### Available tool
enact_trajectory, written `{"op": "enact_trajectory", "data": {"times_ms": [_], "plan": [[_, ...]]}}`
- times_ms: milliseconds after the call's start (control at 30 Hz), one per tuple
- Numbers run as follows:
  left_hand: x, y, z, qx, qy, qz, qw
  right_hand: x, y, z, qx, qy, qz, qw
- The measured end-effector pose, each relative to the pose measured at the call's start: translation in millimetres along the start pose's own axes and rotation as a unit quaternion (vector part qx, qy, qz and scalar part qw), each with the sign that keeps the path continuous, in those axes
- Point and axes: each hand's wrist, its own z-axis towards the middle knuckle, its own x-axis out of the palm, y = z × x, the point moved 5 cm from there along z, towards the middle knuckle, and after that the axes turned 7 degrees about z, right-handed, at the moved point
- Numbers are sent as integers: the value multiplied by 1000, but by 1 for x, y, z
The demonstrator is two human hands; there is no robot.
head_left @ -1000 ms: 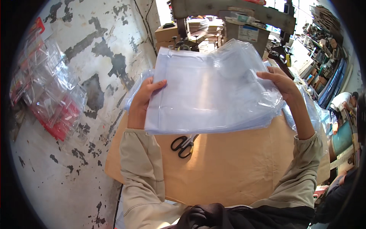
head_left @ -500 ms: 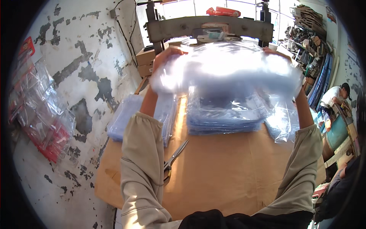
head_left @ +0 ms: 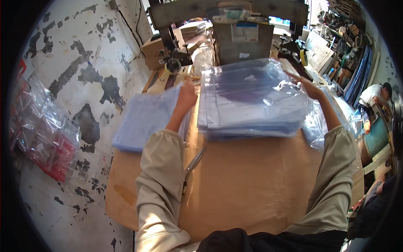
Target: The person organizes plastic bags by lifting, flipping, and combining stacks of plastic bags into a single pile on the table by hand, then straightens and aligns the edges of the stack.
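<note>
A thick stack of clear plastic sheets or sleeves lies in front of me on the brown-covered table, its upper layers slightly uneven. My left hand is curled like a fist close beside the stack's left edge; it is a little blurred, and I see nothing in it. At the stack's far right corner, my right hand has its fingers stretched out toward the edge, not wrapped round it. Left of my left hand is a second pile of bluish plastic sheets. Scissors lie on the table near my left forearm.
The brown table covering spreads toward me. More clear plastic lies right of the stack. Behind stand a metal press frame and a dark box. Plastic bags hang on the left wall. A person works at the right.
The shiny plastic held up between both hands has come down onto the middle stack. Both hands are lower, the right one with fingers stretched. The view has tilted down.
</note>
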Motion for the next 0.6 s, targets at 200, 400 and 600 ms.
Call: {"op": "enact_trajectory", "data": {"times_ms": [200,400,600], "plan": [[49,-14,-22,-324,155,-518,776,-26,-73,-27,256,-101,218,936],[40,-44,-17,-209,152,-625,736,1,-45,-16,28,-83,-23,996],[36,-31,-23,-233,95,-547,798,-17,-12,-53,240,-379,332,830]]}}
